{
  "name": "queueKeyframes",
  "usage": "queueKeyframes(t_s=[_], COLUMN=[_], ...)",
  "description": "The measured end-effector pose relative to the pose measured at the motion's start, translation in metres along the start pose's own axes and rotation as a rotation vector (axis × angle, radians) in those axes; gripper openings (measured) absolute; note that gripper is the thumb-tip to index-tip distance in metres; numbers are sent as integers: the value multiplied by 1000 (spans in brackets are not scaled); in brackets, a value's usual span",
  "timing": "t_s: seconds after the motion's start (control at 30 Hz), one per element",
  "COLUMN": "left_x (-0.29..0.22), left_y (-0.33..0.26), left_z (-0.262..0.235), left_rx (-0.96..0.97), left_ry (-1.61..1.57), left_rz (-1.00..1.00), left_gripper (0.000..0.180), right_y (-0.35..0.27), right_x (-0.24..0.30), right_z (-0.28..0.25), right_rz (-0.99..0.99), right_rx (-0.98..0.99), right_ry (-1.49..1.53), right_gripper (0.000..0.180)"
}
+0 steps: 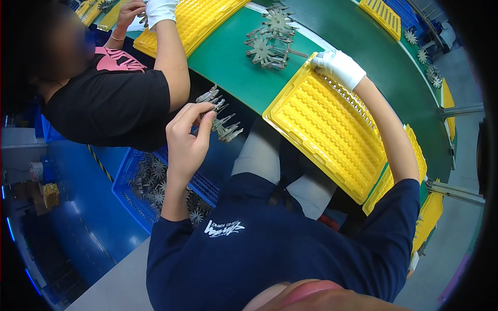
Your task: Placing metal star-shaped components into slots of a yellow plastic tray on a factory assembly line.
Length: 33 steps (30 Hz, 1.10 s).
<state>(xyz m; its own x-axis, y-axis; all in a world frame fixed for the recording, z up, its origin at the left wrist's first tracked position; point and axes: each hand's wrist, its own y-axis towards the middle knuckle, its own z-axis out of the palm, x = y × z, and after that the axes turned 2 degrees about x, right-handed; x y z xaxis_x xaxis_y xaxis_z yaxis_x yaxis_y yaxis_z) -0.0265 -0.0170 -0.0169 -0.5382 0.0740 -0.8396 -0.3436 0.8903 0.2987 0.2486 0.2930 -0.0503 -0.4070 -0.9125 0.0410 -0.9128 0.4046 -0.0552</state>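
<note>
Spiked grey metal rack was at the green workbench's near edge, left of the ribbed yellow tray; bare left hand pinched it between thumb and forefinger. White-gloved right hand lay at the tray's far corner, fingers curled by a row of small silvery parts; could not tell whether they gripped one. More star-shaped racks stood beyond; blue crate of similar pieces sat lower left, behind the left forearm.
</note>
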Motion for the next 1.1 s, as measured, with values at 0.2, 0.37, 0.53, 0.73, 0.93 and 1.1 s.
queueKeyframes(t_s=[0.2,0.37,0.53,0.73,0.93,1.1], left_x=[-4,0,-2,-9,2,-2], left_y=[0,-7,-7,-7,-7,-4], left_z=[2,-1,0,-5,-3,3], left_rx=[9,-14,27,-6,18,26], left_ry=[24,25,55,13,38,17], left_rz=[19,0,15,3,-58,-36], left_gripper=[10,10,11,8,9,9], right_y=[17,22,3,3,2,-5], right_x=[-6,7,4,6,-1,-7], right_z=[-5,-14,-2,-5,14,16], right_rz=[-109,-59,-75,-11,-25,42], right_rx=[98,182,112,41,-39,-149], right_ry=[-168,-184,-187,-180,-24,218], right_gripper=[33,29,25,26,23,17])
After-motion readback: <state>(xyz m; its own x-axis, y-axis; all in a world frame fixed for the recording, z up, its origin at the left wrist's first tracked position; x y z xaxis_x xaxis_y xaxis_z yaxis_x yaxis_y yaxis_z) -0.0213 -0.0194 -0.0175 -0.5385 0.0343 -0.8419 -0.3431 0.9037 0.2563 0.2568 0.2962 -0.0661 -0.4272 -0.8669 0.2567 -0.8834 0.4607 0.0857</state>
